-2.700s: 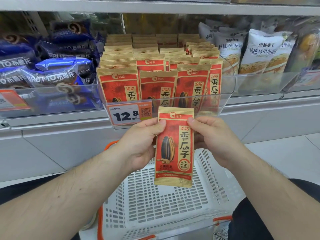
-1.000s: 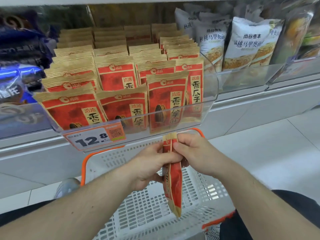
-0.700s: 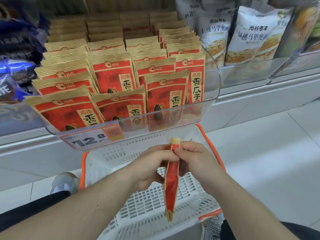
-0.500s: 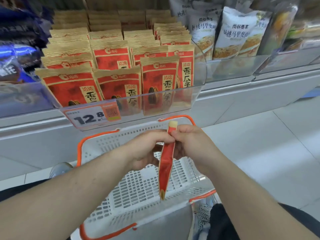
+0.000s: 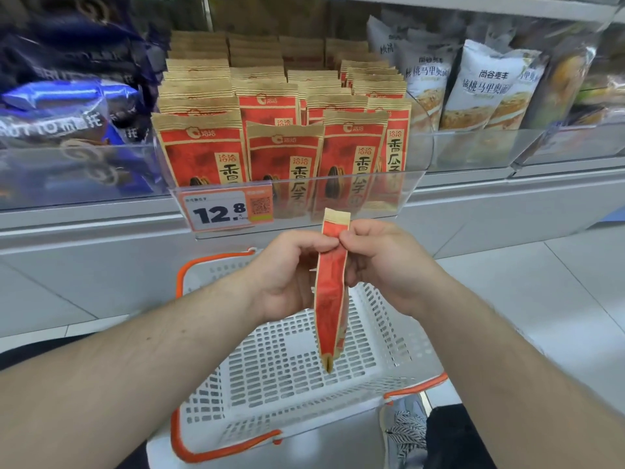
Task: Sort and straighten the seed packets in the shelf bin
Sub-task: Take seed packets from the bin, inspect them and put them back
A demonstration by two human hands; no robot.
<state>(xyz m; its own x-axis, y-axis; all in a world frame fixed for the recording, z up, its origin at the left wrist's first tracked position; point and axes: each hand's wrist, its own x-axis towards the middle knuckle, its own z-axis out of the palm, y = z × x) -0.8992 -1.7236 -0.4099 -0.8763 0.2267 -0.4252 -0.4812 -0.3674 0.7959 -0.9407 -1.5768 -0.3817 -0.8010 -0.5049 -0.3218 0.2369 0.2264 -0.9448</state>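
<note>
While both hands pinch it near its top seam, the seed packet (image 5: 331, 299) hangs edge-on to the camera, its tan top strip poking up between the fingertips and its folded bottom pointing down over the white basket (image 5: 291, 374). The left hand (image 5: 287, 272) grips the packet's left face with thumb and curled fingers; the right hand (image 5: 382, 262) pinches the opposite face, its fingers curled too. Just behind and above the hands stands the clear shelf bin (image 5: 402, 187), its front wall between the held packet and the rows of red-and-tan packets (image 5: 284, 154) standing upright inside. The front row is uneven: the middle packet sits lower than its neighbours. A price tag (image 5: 220, 211) reading 12.8 is clipped to the bin's front, lower left. Blue snack bags (image 5: 64, 106) fill the compartment to the left, white snack bags (image 5: 483, 89) the one to the right. The basket, with orange handles, lies on the tiled floor (image 5: 541, 282) under the forearms, and a patterned shoe (image 5: 406, 431) shows beside its near right corner.

Against the earliest frame, the packet no longer faces the camera with its printed front; it is turned side-on. Since half a second ago the grip is unchanged, and the view has shifted so the bin sits more centrally above the hands.
</note>
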